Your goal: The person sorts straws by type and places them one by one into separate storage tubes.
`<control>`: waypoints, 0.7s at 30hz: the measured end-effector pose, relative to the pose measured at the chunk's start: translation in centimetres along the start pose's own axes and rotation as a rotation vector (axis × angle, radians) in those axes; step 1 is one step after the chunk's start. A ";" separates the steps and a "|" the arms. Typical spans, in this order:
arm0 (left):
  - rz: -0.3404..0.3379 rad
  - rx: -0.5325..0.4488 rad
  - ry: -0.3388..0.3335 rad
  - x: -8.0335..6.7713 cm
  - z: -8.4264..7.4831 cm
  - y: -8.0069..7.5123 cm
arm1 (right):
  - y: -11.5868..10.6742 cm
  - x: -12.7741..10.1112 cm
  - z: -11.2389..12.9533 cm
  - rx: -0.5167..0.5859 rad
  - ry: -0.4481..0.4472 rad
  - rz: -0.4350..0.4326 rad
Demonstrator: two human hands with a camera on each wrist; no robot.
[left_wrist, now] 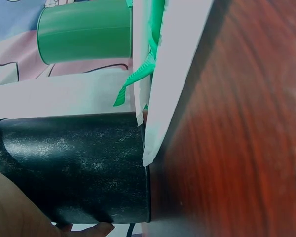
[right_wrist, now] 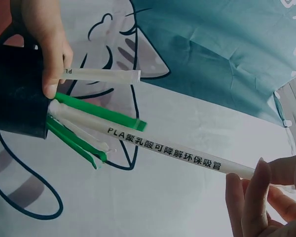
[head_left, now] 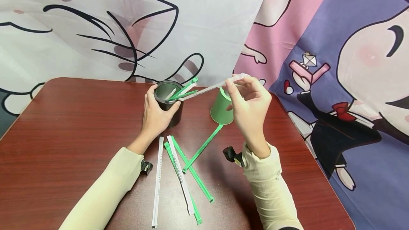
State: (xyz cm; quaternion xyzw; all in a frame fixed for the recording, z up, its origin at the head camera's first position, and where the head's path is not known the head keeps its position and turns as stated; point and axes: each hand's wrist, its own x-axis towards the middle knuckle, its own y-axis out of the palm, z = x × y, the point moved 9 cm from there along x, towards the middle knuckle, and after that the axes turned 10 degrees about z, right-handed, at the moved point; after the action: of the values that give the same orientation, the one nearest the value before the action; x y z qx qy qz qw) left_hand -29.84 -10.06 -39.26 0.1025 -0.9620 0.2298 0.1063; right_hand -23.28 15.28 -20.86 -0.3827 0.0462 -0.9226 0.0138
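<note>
My left hand (head_left: 154,114) grips a black cup (head_left: 175,119) on the table, fingers and thumb around its upper side near the rim. Several paper-wrapped straws, green and white, poke out of the cup's mouth; one is a green straw (right_wrist: 103,111) seen in the right wrist view. Between fingertips and thumb, my right hand (head_left: 250,104) pinches one end of a white wrapped straw (right_wrist: 163,148) with printed characters. That straw slants down to the left, its other end at the mouth of the black cup. The cup's lower left side is hidden by my hand.
Behind the right hand stands a green cup (head_left: 220,111), partly covered by it. On the table (head_left: 80,134) between my forearms lie white wrapped straws (head_left: 158,184) and green wrapped straws (head_left: 202,148), some crossing. A cartoon-printed cloth (head_left: 207,17) hangs along the back and right edges.
</note>
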 end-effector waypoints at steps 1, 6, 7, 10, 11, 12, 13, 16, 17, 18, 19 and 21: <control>0.003 -0.001 -0.003 0.0 0.0 0.0 | 0.0 0.0 0.1 0.003 -0.005 -0.005; 0.005 -0.002 -0.012 0.0 0.1 0.1 | 0.3 0.1 0.1 0.021 -0.027 0.005; 0.005 0.000 -0.012 0.0 0.1 0.1 | 0.4 0.2 0.0 0.023 -0.031 0.013; 0.005 0.002 -0.009 0.0 0.1 0.1 | 0.9 0.1 -0.2 0.023 -0.040 0.033; 0.005 0.000 -0.006 0.1 0.1 0.1 | 1.1 0.2 -0.3 0.020 -0.039 0.046; 0.005 0.000 -0.004 0.1 0.1 0.1 | 1.3 0.2 -0.5 0.003 -0.032 0.069; 0.003 -0.002 -0.002 0.1 0.0 0.0 | 1.7 0.2 -0.7 -0.023 -0.015 0.106; 0.002 -0.004 0.004 0.1 -0.1 0.0 | 3.2 -0.1 -1.8 -0.167 0.082 0.283; 0.003 -0.004 0.003 0.1 -0.1 0.0 | 3.6 -0.3 -2.2 -0.221 0.113 0.345; 0.005 -0.005 0.000 0.1 -0.1 0.0 | 4.0 -0.5 -2.6 -0.273 0.142 0.398; 0.007 -0.006 -0.002 0.1 0.0 0.0 | 4.1 -0.7 -2.9 -0.300 0.170 0.434; 0.013 -0.003 -0.009 0.1 0.0 0.1 | 4.1 -0.9 -3.3 -0.327 0.200 0.450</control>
State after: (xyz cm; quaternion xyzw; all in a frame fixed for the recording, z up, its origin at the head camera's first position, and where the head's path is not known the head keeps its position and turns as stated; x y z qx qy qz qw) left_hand -29.92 -9.98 -39.25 0.0974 -0.9634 0.2285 0.1006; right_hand -24.99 11.52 -24.24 -0.2671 0.2791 -0.9098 0.1518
